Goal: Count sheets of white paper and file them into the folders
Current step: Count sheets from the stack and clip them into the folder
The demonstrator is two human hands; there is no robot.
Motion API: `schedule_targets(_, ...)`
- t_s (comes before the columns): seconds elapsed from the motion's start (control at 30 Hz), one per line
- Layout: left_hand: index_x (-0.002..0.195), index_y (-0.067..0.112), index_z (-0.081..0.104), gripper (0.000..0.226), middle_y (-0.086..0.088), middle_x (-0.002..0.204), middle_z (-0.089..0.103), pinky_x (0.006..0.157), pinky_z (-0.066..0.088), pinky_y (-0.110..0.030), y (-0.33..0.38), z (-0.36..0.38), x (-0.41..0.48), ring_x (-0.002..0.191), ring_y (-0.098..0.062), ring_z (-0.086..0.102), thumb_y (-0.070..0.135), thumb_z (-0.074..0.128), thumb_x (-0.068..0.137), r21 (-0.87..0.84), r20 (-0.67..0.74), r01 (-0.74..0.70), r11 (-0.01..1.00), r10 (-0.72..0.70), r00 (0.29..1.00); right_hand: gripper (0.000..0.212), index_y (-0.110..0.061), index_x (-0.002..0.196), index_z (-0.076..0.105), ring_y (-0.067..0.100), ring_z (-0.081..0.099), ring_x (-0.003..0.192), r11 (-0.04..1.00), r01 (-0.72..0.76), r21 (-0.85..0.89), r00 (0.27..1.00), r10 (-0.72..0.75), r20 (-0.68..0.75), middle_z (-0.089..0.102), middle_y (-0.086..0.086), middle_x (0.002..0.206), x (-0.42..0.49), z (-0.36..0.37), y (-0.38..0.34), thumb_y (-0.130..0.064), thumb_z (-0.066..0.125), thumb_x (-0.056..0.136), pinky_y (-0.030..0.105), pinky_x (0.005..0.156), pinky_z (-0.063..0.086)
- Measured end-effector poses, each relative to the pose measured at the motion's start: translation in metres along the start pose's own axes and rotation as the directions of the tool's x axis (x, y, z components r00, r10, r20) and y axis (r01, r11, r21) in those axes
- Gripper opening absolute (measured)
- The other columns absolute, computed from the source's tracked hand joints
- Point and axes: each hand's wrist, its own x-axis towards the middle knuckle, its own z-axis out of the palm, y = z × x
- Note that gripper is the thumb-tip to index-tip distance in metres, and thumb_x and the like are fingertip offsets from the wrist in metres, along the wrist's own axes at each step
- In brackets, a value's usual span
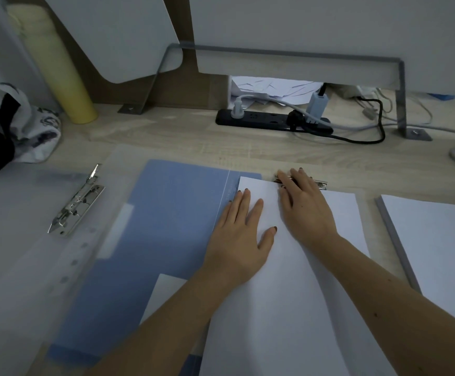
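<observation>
Blue plastic marks the open folder point(177, 213) in the middle of the wooden desk point(180, 131). It is one of two folders in view. The other, a translucent folder point(17, 267), lies open to its left with its own metal clip point(77, 204) raised and bare.

A batch of white sheets point(302, 294) lies on the right half of the blue folder, its top edge at a second metal clip point(320, 184). How many sheets are in the batch cannot be told. Both hands rest on it:
- The left hand point(240, 234) lies flat near the sheets' left edge, its grip open and fingers straight.
- The right hand point(305, 207) reaches up, its straight fingers laid over the clip — pressing, not curled round it.

One separate stack of white paper point(437, 240) sits just to the right, apart from the folder. One more white piece point(164, 294) shows on the blue folder's left half.

At the back of the desk are one black power strip point(261, 119) with several plugs, one yellow roll point(61, 77) leaning — and one patterned cloth point(31, 126) at the far left.
</observation>
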Motion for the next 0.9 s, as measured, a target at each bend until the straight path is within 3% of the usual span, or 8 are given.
schedule_targets(0.1,0.149,0.024,-0.007,0.098,0.0,0.158,-0.019,0.11,-0.02,-0.024,0.003,-0.003,-0.001,0.144,-0.011,-0.022,0.076,-0.015,0.066,0.0,0.054,0.006,1.0,-0.006,0.999,0.042,-0.015,0.14,0.041,0.026,0.021,0.144,1.0,0.0,0.006,1.0,0.0,0.024,0.037,0.012,0.148,0.002,-0.003,0.002,-0.02,0.032,0.099,0.033,0.116,0.014)
schedule_targets(0.33,0.149,0.031,-0.001,0.09,0.001,0.159,-0.013,0.106,-0.025,-0.031,0.016,0.004,0.002,0.139,-0.015,-0.028,0.07,-0.01,0.068,0.018,0.029,-0.028,0.999,0.028,0.999,0.043,-0.017,0.141,0.039,0.024,0.02,0.144,1.0,0.017,0.012,0.998,-0.018,0.061,0.036,0.012,0.149,0.01,-0.008,0.012,-0.022,0.033,0.099,0.038,0.117,0.02)
schedule_targets(0.5,0.149,0.033,-0.003,0.092,0.004,0.159,-0.015,0.11,-0.022,-0.03,0.018,0.003,0.009,0.137,-0.011,-0.03,0.07,-0.011,0.065,0.031,0.059,-0.032,0.999,0.031,0.998,0.046,-0.019,0.144,0.032,0.022,0.014,0.145,0.999,-0.049,0.013,0.997,0.048,0.055,0.023,0.008,0.156,0.004,-0.02,0.011,-0.023,0.033,0.099,0.032,0.116,0.011)
schedule_targets(0.63,0.148,0.034,-0.004,0.094,0.004,0.159,-0.017,0.111,-0.02,-0.031,0.019,0.001,0.009,0.144,-0.016,-0.024,0.072,-0.013,0.063,0.059,0.127,-0.028,0.998,0.02,0.992,0.044,-0.017,0.14,0.04,0.023,0.022,0.142,0.989,-0.127,0.082,0.991,0.123,0.056,0.024,0.007,0.155,-0.01,-0.046,0.017,-0.02,0.04,0.097,0.033,0.113,0.021)
schedule_targets(0.7,0.149,0.031,-0.002,0.092,0.002,0.159,-0.018,0.112,-0.02,-0.033,0.022,-0.006,0.01,0.144,-0.017,-0.024,0.077,-0.006,0.069,0.075,0.169,-0.001,0.997,-0.012,0.986,0.042,-0.018,0.137,0.044,0.022,0.027,0.14,0.978,-0.178,0.108,0.982,0.168,0.092,0.027,0.005,0.154,-0.02,-0.064,0.026,-0.019,0.043,0.096,0.031,0.109,0.025)
schedule_targets(0.77,0.15,0.023,0.004,0.075,-0.003,0.159,-0.018,0.113,-0.02,-0.036,0.035,-0.016,0.009,0.144,-0.017,-0.024,0.064,0.01,0.089,0.09,0.161,-0.004,0.996,-0.01,0.987,0.039,-0.017,0.134,0.048,0.021,0.032,0.137,0.959,-0.248,0.138,0.966,0.233,0.112,0.032,0.005,0.151,-0.034,-0.085,0.039,-0.017,0.045,0.095,0.027,0.107,0.025)
schedule_targets(0.83,0.15,0.018,0.011,0.06,-0.002,0.16,-0.013,0.114,-0.017,-0.033,0.061,-0.024,0.005,0.145,-0.015,-0.021,0.046,0.024,0.098,-0.043,0.107,-0.047,0.998,0.051,0.993,0.036,-0.015,0.129,0.053,0.023,0.039,0.132,0.941,-0.312,0.133,0.948,0.299,0.109,0.04,0.006,0.145,-0.052,-0.106,0.055,-0.016,0.047,0.094,0.025,0.102,0.027)
schedule_targets(0.9,0.149,0.02,0.019,0.053,0.004,0.16,-0.002,0.117,-0.005,-0.028,0.095,-0.029,-0.001,0.147,-0.011,-0.009,0.037,0.03,0.099,-0.287,0.107,-0.037,0.957,0.07,0.992,0.033,-0.015,0.125,0.057,0.026,0.045,0.125,0.917,-0.383,0.11,0.923,0.375,0.093,0.046,0.008,0.14,-0.071,-0.124,0.072,-0.015,0.047,0.093,0.027,0.097,0.032)
